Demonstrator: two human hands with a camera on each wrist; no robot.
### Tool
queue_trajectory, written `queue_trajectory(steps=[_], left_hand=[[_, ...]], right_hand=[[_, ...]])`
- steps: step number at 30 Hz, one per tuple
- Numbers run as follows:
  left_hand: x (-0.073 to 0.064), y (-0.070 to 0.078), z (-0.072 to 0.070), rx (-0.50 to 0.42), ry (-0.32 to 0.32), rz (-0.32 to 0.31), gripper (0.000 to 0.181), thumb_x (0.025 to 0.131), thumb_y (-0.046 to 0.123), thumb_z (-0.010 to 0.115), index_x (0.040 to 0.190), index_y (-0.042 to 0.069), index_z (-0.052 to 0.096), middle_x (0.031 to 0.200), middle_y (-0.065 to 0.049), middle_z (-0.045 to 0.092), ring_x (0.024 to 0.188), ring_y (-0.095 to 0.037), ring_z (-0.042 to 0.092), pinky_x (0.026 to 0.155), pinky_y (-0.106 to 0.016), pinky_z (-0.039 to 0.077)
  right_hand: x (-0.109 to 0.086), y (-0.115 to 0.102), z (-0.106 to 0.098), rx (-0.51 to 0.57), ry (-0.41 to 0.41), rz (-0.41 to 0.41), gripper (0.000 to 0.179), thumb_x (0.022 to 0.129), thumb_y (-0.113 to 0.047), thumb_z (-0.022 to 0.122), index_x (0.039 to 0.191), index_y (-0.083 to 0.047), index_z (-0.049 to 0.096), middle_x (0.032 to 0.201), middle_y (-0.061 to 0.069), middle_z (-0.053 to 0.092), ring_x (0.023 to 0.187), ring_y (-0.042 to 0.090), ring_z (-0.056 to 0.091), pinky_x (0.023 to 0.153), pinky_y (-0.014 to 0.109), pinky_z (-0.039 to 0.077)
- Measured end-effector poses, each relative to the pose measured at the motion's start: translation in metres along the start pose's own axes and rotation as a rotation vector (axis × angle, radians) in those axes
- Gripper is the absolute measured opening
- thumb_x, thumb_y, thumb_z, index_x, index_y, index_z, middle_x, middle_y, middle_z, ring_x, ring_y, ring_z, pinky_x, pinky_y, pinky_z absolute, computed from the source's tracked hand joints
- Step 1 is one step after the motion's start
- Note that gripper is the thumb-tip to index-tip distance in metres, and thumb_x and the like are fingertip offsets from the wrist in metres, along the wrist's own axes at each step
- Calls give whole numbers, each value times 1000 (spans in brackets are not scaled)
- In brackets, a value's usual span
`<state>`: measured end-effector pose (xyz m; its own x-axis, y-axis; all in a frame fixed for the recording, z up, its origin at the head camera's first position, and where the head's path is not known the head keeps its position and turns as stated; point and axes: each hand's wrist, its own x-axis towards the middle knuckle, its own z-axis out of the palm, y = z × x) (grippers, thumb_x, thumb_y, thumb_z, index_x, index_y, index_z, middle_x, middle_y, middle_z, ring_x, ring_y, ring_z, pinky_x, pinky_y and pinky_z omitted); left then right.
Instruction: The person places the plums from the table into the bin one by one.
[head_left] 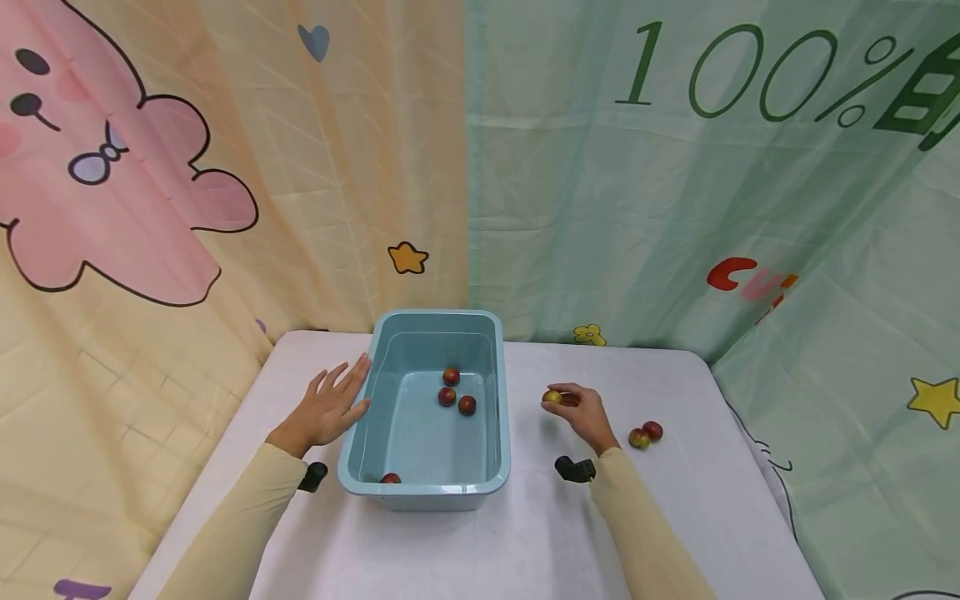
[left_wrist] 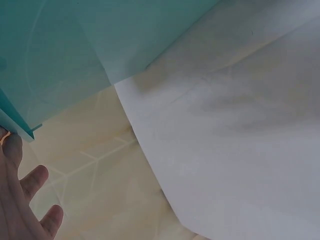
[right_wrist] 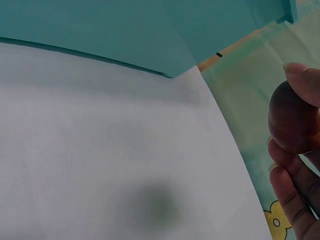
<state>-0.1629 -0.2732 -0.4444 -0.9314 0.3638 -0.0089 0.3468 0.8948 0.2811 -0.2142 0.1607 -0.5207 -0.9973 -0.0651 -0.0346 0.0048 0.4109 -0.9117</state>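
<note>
A light blue plastic basin (head_left: 420, 492) stands on the table. Inside it, three small red plums (head_left: 447, 397) sit in a cluster, and another plum (head_left: 390, 478) shows partly behind the near wall. My left hand (head_left: 324, 410) rests with straight, spread fingers against the basin's left rim; the left wrist view catches only some of its fingers (left_wrist: 35, 182). To the right of the basin, my right hand (head_left: 581, 412) pinches a yellow-and-red plum (head_left: 552, 397) between thumb and fingers, above the tabletop. In the right wrist view this plum (right_wrist: 291, 120) looks dark.
Two more plums (head_left: 639, 438) lie side by side on the white-covered table (head_left: 555, 550), right of my right wrist. Printed curtains (head_left: 540, 208) hang close behind the table and along both sides. Dark wrist cameras (head_left: 574, 469) are strapped under both forearms.
</note>
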Motion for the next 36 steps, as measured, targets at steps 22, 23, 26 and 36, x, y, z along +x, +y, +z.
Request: queue_trajectory(steps=[22, 23, 26, 36], left_hand=[[-1, -1, 0, -5, -5, -7, 69, 100, 36, 38, 152, -1, 13, 159, -20, 15, 141, -46, 14, 109, -65, 2], [-1, 0, 0, -5, -2, -4, 68, 100, 35, 38, 152, -2, 13, 159, -20, 15, 141, -47, 15, 109, -65, 3], [-1, 0, -1, -6, 3, -1, 68, 100, 35, 39, 152, -2, 15, 158, -20, 16, 141, -47, 16, 109, -66, 3], [0, -1, 0, -6, -13, -12, 69, 100, 36, 38, 152, -2, 13, 159, -20, 14, 141, -47, 14, 109, -65, 1]], right_hand=[[21, -40, 5, -39, -46, -148, 42, 84, -22, 76, 119, -3, 66, 113, 11, 66, 101, 28, 62, 87, 41, 53], [22, -41, 5, -43, -48, -148, 42, 84, -24, 76, 120, -3, 66, 113, 11, 66, 101, 29, 62, 87, 40, 53], [24, -46, 7, -50, -52, -151, 42, 85, -26, 75, 120, -5, 66, 112, 10, 67, 102, 28, 62, 88, 40, 53], [31, -66, 7, -43, -67, -206, 42, 84, -31, 75, 117, -6, 68, 109, 9, 68, 99, 27, 62, 85, 39, 54]])
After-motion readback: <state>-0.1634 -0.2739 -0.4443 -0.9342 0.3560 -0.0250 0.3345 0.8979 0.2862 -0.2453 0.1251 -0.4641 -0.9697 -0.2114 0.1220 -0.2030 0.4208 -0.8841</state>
